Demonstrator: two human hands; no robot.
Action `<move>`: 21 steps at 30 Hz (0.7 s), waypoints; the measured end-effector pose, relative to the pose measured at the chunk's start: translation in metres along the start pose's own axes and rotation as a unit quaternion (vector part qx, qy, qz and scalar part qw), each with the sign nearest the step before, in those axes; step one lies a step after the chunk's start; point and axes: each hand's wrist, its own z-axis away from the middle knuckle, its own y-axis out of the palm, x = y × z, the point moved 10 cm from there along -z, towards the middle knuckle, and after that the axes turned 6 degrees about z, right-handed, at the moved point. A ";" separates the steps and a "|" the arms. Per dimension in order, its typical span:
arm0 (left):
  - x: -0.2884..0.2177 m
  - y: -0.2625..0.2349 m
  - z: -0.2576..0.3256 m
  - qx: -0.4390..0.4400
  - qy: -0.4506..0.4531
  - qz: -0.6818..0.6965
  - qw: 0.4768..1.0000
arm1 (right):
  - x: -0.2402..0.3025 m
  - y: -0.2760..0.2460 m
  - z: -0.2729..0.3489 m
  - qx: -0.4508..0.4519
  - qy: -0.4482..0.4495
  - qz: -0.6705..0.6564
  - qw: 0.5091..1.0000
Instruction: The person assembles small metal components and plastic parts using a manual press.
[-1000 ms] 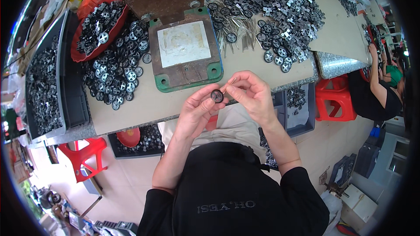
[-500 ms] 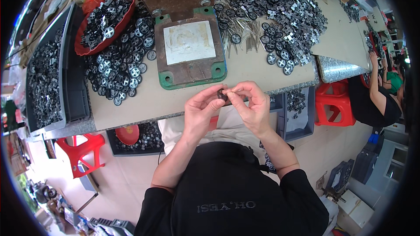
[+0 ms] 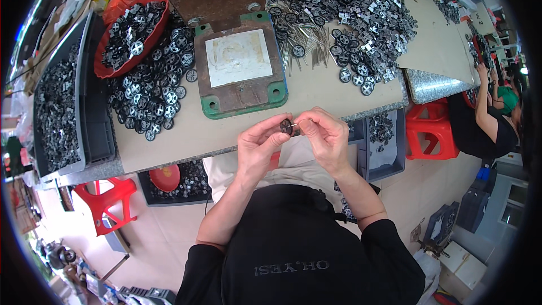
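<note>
Over the table's front edge, my left hand [image 3: 261, 141] pinches a small black toy wheel [image 3: 286, 126] between thumb and fingertips. My right hand [image 3: 323, 135] is closed on a thin metal pin [image 3: 295, 125], whose tip meets the middle of the wheel. Most of the pin is hidden by the fingers. Just beyond both hands lies a green and brown metal press base [image 3: 244, 100] with a white plate on top. More wheels [image 3: 161, 87] with silver spokes lie heaped to its left. Loose metal pins [image 3: 317, 45] are strewn to its right.
A big pile of small black and silver parts [image 3: 361, 8] covers the back right. At the left stand a red bowl [image 3: 107, 73] of parts and a grey crate [image 3: 100, 130]. Red stools [image 3: 432, 135] are below the table. Another person [image 3: 480, 118] sits at far right.
The wheel has turned in my left fingers so its face shows more. My right fingers have drawn back slightly along the pin. The table view has shifted a little left.
</note>
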 end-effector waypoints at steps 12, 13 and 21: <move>0.012 -0.004 -0.005 -0.015 -0.053 0.076 0.996 | -0.014 -0.010 -0.012 0.037 0.068 -0.087 0.993; 0.012 -0.007 -0.004 -0.020 -0.062 0.065 0.996 | -0.016 -0.032 -0.019 -0.004 0.067 0.024 0.997; 0.018 -0.008 -0.003 -0.021 -0.094 0.063 0.993 | -0.038 -0.094 -0.053 -0.100 0.004 0.490 0.866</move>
